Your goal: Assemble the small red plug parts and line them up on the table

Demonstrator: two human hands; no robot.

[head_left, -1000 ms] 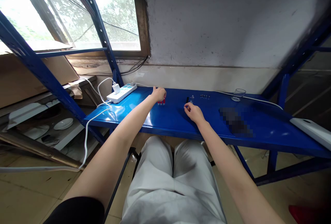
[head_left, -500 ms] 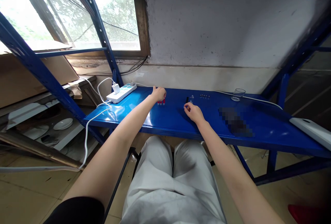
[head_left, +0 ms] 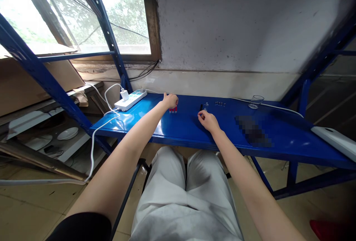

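Note:
My left hand [head_left: 170,101] reaches to the back of the blue table with its fingers bent down and closed around the top of small red pieces [head_left: 172,110] with pale lower ends. These stand close together in a row, their upper parts partly covered by the fingers. My right hand [head_left: 208,121] rests over the table with thumb and fingers pinched together; what they hold, if anything, is too small to make out. Just beyond it are a short black piece [head_left: 201,106] and a small clear piece [head_left: 206,105]. Several tiny metallic pieces [head_left: 220,104] lie in a row farther right.
A white power strip [head_left: 130,100] with a plugged-in cord sits at the table's left end. Toward the right are a clear glass [head_left: 256,102], a blurred-out dark object [head_left: 253,131] and a white case [head_left: 333,141]. Blue metal posts [head_left: 108,22] rise at the sides.
Very little differs. The fingers of my left hand have shifted slightly at the red pieces, and my right hand stays in the same place.

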